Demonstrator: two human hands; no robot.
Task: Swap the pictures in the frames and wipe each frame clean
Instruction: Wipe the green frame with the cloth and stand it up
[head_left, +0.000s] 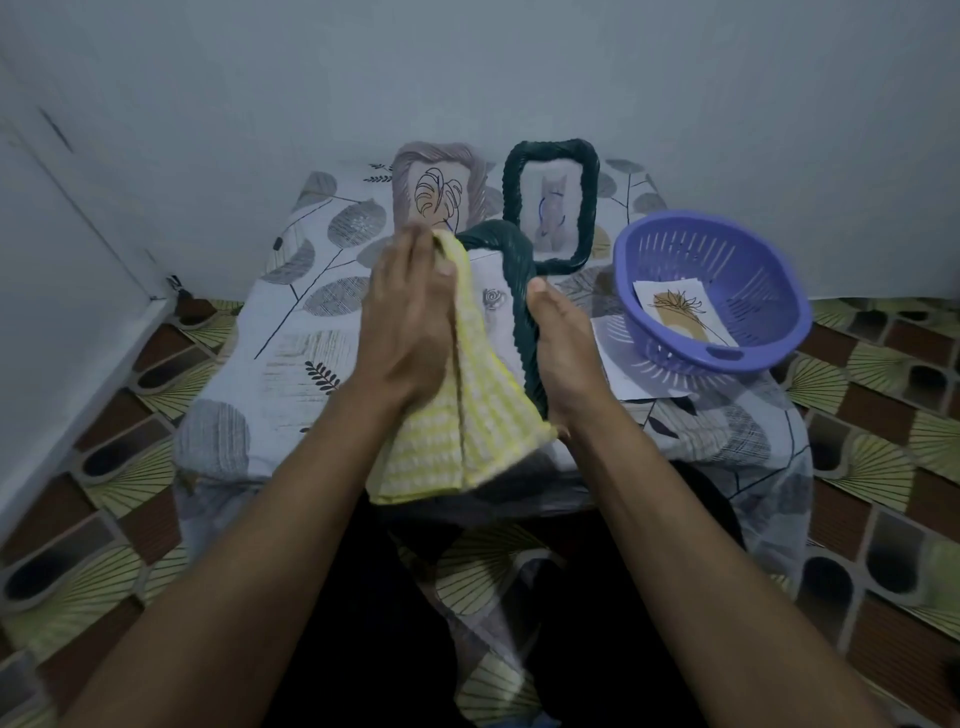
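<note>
A dark green ribbed picture frame (511, 270) is tilted up over the table's middle, a rose sketch (492, 299) showing in it. My right hand (563, 353) grips its right edge. My left hand (410, 317) holds a yellow checked cloth (467, 415) against the frame's upper left part; the cloth hangs down and hides the frame's lower half. Two more frames lean on the wall behind: a pale grey one with a leaf drawing (439, 189) and a dark green one with a faint figure picture (553, 202).
A purple plastic colander (711, 291) stands at the table's right, with a picture of a plant (680, 312) inside it and a white sheet (618, 364) under it. The small table wears a leaf-print cloth (291, 322). White walls close in behind and at left.
</note>
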